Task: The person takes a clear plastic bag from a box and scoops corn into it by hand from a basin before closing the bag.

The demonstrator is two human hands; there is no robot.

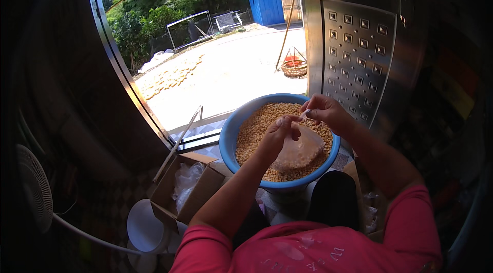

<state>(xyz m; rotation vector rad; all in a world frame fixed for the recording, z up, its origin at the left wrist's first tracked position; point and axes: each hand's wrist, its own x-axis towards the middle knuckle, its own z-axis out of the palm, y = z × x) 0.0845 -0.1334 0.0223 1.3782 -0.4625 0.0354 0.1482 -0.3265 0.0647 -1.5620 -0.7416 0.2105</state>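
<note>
A large blue plastic basin (pixel 230 146) full of yellow corn kernels (pixel 254 130) stands before me. Over it, both hands pinch the gathered top of a clear plastic bag (pixel 302 150), whose rounded lower part looks partly filled and lies on or just above the kernels. My left hand (pixel 283 130) grips the bag's neck from the left. On the right, my right hand (pixel 321 113) holds the twisted end between thumb and fingers. What fills the bag is blurred.
Left of the basin sits an open cardboard box (pixel 210 180) with clear plastic bags, beside a white bucket (pixel 145 223) and a fan (pixel 34 188). Another cardboard box (pixel 352 175) is at my right. A patterned metal door (pixel 356 57) stands beside the doorway.
</note>
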